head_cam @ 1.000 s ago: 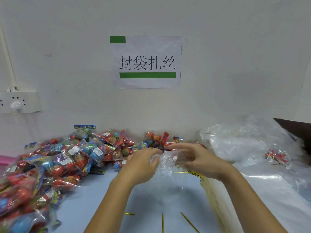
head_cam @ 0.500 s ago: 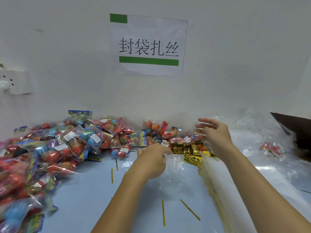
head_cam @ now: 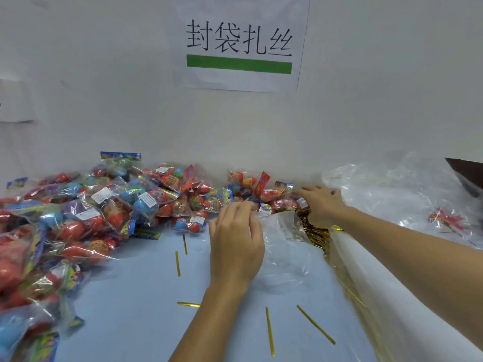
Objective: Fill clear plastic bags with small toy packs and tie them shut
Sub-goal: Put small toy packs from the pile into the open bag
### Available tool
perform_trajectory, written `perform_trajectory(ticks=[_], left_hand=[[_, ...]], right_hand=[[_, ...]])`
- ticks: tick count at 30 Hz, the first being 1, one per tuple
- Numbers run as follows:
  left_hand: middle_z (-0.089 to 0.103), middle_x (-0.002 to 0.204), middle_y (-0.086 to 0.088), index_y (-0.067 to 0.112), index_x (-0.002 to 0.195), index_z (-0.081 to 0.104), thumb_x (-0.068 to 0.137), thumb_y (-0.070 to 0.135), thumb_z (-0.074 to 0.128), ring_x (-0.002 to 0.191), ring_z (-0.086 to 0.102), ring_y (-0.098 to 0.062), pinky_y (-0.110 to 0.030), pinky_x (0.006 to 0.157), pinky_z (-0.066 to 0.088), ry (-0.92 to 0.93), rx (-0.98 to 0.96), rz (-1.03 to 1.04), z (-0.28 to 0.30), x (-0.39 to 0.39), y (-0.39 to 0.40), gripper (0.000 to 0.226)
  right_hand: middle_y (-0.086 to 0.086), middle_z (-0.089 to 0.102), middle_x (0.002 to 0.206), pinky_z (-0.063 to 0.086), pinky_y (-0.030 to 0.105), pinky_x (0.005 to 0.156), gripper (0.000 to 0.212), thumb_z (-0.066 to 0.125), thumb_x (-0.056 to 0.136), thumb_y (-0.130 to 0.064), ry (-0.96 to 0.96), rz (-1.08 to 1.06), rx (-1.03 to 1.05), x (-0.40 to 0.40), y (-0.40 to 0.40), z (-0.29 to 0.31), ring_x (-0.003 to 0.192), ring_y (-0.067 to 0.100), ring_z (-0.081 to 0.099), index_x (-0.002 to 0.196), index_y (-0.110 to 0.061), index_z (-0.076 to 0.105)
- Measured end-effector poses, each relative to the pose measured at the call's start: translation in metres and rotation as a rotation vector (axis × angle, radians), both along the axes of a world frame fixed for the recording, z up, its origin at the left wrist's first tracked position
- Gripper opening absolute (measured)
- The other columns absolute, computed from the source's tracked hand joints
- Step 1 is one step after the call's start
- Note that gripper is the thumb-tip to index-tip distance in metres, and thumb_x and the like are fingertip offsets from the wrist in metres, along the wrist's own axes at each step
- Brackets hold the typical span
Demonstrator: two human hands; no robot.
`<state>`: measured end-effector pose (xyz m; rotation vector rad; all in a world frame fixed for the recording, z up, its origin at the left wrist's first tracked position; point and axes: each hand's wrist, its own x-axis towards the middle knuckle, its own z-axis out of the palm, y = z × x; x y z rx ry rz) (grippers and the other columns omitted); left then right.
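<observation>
My left hand (head_cam: 235,244) sits in the middle, back toward me, fingers curled and pinched shut at the tips, the bare forearm running down to the bottom edge. My right hand (head_cam: 322,202) is stretched further forward and to the right, palm down, fingers fairly straight and pointing left. Its forearm comes in long and bare from the lower right corner, and the two hands are apart.

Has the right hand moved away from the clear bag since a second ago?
Yes. The right hand left the clear bag and reached toward the wall, onto the toy packs.
</observation>
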<state>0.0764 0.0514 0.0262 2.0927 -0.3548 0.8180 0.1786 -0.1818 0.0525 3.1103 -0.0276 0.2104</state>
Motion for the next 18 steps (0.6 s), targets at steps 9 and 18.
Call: perform_trajectory(ticks=[9, 18], left_hand=[[0.066, 0.110, 0.003, 0.013, 0.113, 0.068, 0.090, 0.019, 0.034, 0.109, 0.056, -0.017, -0.040, 0.099, 0.043, 0.054, -0.069, -0.059, -0.011, 0.000, 0.003, 0.041], [0.065, 0.104, 0.006, 0.014, 0.111, 0.067, 0.089, 0.019, 0.033, 0.103, 0.056, -0.016, -0.042, 0.096, 0.047, 0.069, -0.137, -0.052, -0.017, 0.008, 0.000, 0.040]], right_hand=[[0.001, 0.060, 0.125, 0.050, 0.036, 0.074, 0.048, 0.057, 0.092, -0.007, -0.022, 0.118, -0.395, 0.021, -0.001, 0.014, 0.111, 0.028, 0.060, 0.133, -0.032, 0.053], [0.002, 0.066, 0.100, 0.048, 0.031, 0.071, 0.023, 0.046, 0.106, -0.025, -0.354, 0.207, 0.389, -0.001, -0.018, 0.041, 0.087, 0.020, 0.059, 0.120, -0.019, 0.063]])
